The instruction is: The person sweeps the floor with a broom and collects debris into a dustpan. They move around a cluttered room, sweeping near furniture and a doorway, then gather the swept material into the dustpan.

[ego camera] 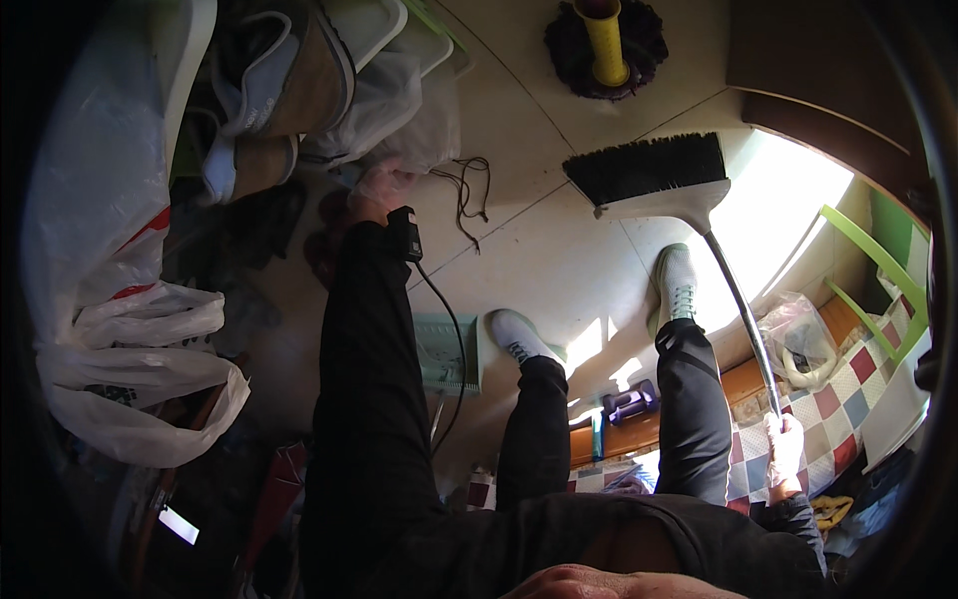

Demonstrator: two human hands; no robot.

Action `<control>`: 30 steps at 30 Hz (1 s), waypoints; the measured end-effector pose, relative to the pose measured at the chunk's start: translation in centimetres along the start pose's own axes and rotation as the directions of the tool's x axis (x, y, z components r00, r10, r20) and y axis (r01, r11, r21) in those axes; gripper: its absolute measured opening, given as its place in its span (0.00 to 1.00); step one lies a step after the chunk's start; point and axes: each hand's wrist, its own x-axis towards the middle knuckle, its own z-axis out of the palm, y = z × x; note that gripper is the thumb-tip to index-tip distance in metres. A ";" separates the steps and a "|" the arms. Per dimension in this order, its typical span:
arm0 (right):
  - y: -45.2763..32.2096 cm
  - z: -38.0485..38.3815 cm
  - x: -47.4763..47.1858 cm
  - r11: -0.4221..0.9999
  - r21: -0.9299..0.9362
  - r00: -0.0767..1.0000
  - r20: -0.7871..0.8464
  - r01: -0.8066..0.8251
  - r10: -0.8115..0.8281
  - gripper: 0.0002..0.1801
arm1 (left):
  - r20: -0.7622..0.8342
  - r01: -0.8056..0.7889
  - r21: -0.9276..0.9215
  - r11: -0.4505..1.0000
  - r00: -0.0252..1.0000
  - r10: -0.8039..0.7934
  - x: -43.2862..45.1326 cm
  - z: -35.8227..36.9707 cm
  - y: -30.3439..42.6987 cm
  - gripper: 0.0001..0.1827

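My right hand (783,453) grips the metal handle (741,314) of a broom at the lower right. The broom head (647,176), pale with black bristles, lies out past my right shoe. At the upper left, my left hand (383,189) grasps a translucent plastic bag (419,120), whose film partly hides the fingers. A brown drawstring (471,202) trails from the bag over the tiles. A black device (405,233) with a cable sits at my left wrist. A pale green dustpan (468,359) is on the floor between my left arm and left shoe (520,337).
Shoes (258,90) sit on a rack at the upper left, beside a large white plastic bag (112,224). A mop (606,52) stands ahead. Brown furniture (823,67) bounds the upper right. Purple dumbbells (630,403) and a green-framed chair (876,254) are near a checkered cloth (831,419).
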 end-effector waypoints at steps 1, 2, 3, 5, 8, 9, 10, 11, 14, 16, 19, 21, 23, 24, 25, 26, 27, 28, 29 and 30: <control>-0.6 -0.1 -0.3 1.000 -0.003 1.000 0.013 0.003 -0.003 0.20 | 0.005 -0.014 0.059 0.998 1.000 0.013 0.1 0.1 -0.2 0.21; -1.4 -0.1 -0.5 0.999 -0.037 0.999 0.041 0.020 -0.018 0.19 | 0.007 -0.042 0.107 0.993 0.999 0.042 0.2 0.4 -0.3 0.20; -2.1 0.0 -0.5 0.996 -0.075 0.998 0.057 0.039 -0.035 0.19 | 0.008 -0.070 0.155 0.985 0.998 0.070 0.3 0.7 -0.3 0.20; -3.7 0.4 -0.4 0.986 -0.133 0.990 0.109 0.103 -0.088 0.18 | 0.048 -0.146 0.129 0.981 0.989 0.141 0.2 1.3 0.6 0.18; -5.8 1.8 0.0 0.922 -0.272 0.961 0.084 0.275 -0.262 0.16 | 0.126 -0.160 0.031 0.987 0.980 0.155 -1.1 2.6 3.7 0.16; -6.5 2.2 0.0 0.891 -0.298 0.939 0.075 0.342 -0.335 0.16 | 0.063 -0.124 0.160 0.979 0.991 0.115 -1.9 3.0 5.2 0.15; -7.3 2.6 0.1 0.867 -0.353 0.936 0.112 0.352 -0.334 0.15 | 0.052 -0.095 0.237 0.967 0.995 0.085 -2.7 3.3 6.9 0.15; -8.1 2.9 0.1 0.859 -0.357 0.931 0.135 0.366 -0.340 0.15 | 0.036 -0.059 0.320 0.946 0.998 0.050 -3.8 3.6 8.7 0.15; -10.8 4.5 -0.7 0.863 -0.320 0.919 0.186 0.391 -0.347 0.13 | -0.003 0.035 0.478 0.878 0.999 -0.038 -6.3 4.6 13.9 0.15; -12.7 6.5 -0.7 0.813 -0.319 0.873 0.136 0.487 -0.469 0.09 | 0.041 0.006 0.698 0.716 0.998 -0.049 -7.3 5.1 16.2 0.15; -14.8 8.3 0.0 0.769 -0.420 0.868 0.113 0.482 -0.483 0.08 | 0.174 -0.194 0.808 0.556 0.981 0.090 -8.2 4.6 16.3 0.14; -15.4 8.2 0.0 0.754 -0.464 0.873 0.093 0.464 -0.480 0.08 | 0.129 -0.226 0.569 0.791 0.974 0.186 -8.1 4.0 14.3 0.13; -15.1 6.9 -0.6 0.775 -0.451 0.888 0.098 0.442 -0.449 0.11 | 0.044 -0.133 0.553 0.822 0.990 0.131 -6.9 3.5 11.6 0.11; -14.8 6.5 -1.0 0.802 -0.395 0.888 0.090 0.448 -0.451 0.12 | 0.011 -0.132 0.413 0.901 0.990 0.141 -6.1 3.5 10.2 0.10; -14.4 6.1 -1.4 0.834 -0.360 0.904 0.081 0.419 -0.419 0.13 | 0.005 -0.078 0.232 0.970 0.997 0.079 -5.5 3.1 9.0 0.09; -13.9 5.6 -1.6 0.826 -0.370 0.902 0.099 0.425 -0.420 0.14 | 0.007 0.021 -0.127 0.992 1.000 -0.020 -5.1 2.7 8.2 0.09; -13.4 5.4 -1.4 0.807 -0.388 0.892 0.107 0.445 -0.440 0.14 | 0.100 0.190 -0.486 0.853 0.982 -0.161 -4.8 2.5 7.7 0.10; -12.9 5.4 -0.9 0.789 -0.409 0.884 0.118 0.458 -0.452 0.14 | 0.237 0.342 -0.750 0.567 0.938 -0.252 -4.6 2.5 7.6 0.10; -12.3 5.6 -0.3 0.764 -0.427 0.870 0.133 0.483 -0.476 0.13 | 0.244 0.323 -0.782 0.534 0.946 -0.215 -4.7 2.7 7.7 0.12; -11.7 5.8 0.6 0.733 -0.482 0.868 0.143 0.480 -0.475 0.13 | 0.247 0.304 -0.811 0.499 0.952 -0.179 -4.9 3.2 8.1 0.13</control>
